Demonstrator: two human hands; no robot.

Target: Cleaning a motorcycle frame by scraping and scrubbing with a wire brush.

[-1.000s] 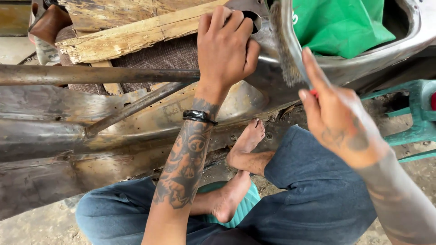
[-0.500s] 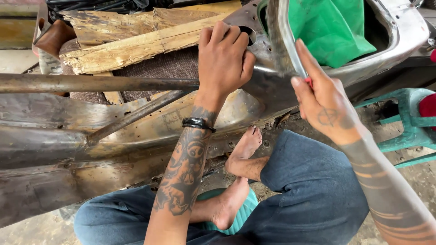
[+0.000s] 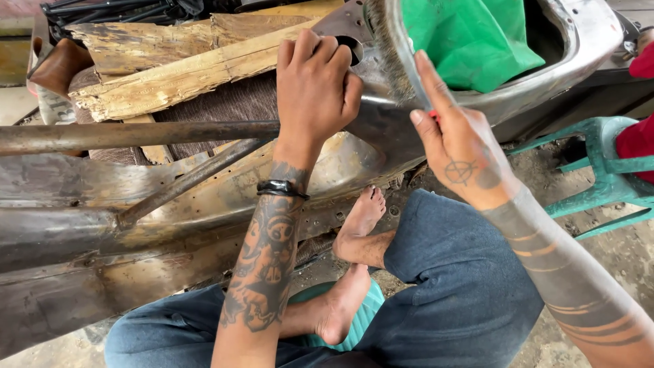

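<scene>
Hands are both up on the bare grey metal vehicle body shell [image 3: 381, 129], which lies across the view from nine o'clock to two o'clock and is rusty brown on its left part. I see the left hand [image 3: 315, 88] at twelve o'clock from the centre, knuckles toward me; its fingers [image 3: 320, 51] are pressed together and curled over the metal just beside a round hole [image 3: 351, 46] in the panel, and a black wristband [image 3: 281, 189] sits at the wrist. The right hand [image 3: 458, 146] is at two o'clock from the centre, near the left one but not touching it. Its fingers are pinching a small red handle [image 3: 434, 116], of which I see only a little piece, and the forefinger is stretched straight up along the curved rim. A wire brush with grey bristles [image 3: 390, 58] lies against that rim, just at eleven o'clock from the right hand; I cannot tell surely whether the red handle belongs to it. Inside the shell's opening, at one o'clock, sits a crumpled green plastic sheet [image 3: 470, 41]. A rough pale wooden beam [image 3: 177, 71] lies at eleven o'clock behind the shell, and a rusty round steel bar [image 3: 136, 133] runs from nine o'clock toward the left wrist. Below, I see crossed legs in blue jeans [image 3: 463, 286] with bare feet [image 3: 361, 218], and a teal plastic stool [image 3: 603, 170] stands at three o'clock.
</scene>
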